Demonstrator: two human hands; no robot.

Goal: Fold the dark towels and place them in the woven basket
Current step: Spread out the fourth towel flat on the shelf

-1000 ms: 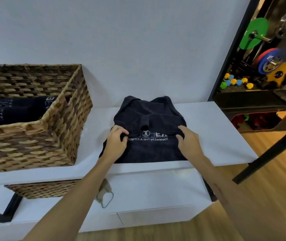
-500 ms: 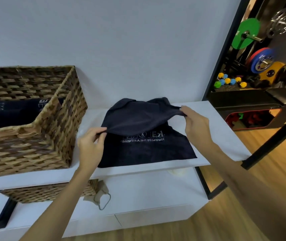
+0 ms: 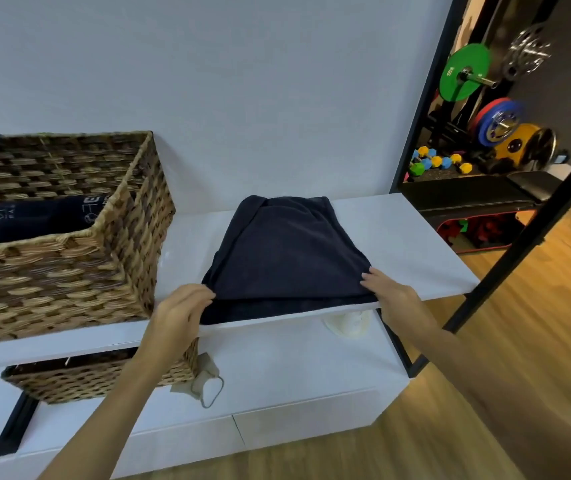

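Towel-folding looks well under way. A dark towel (image 3: 286, 251) lies on the white shelf top (image 3: 412, 237), just beside the woven basket (image 3: 69, 271), which sits at about nine o'clock from it. The far half has been brought over toward the person, so the towel is doubled and its near edge lines up with the front lip of the shelf.

At about seven o'clock of the towel, the left hand (image 3: 178, 310) has its fingers curled on the near left corner, pinching the top layer. At about five o'clock, the right hand (image 3: 386, 292) lies on the near right corner with fingers laid fairly straight on the cloth; whether the thumb is tucked under the edge I cannot tell.

Inside the basket, at least one folded dark towel with pale lettering (image 3: 34, 220) is already lying in the bottom. So part of the job is done. I would judge this towel still needs another fold or two before it goes in. No other loose towels are in sight.

Compared with half a second ago, the upper layer was then held up in the air between both hands, with the white printed logo showing on the layer below. Now that layer is down flat, the logo is covered, and both hands have come to the near corners.

A second basket (image 3: 104, 375) sits on the lower shelf, and gym weights (image 3: 464, 76) show at two o'clock.
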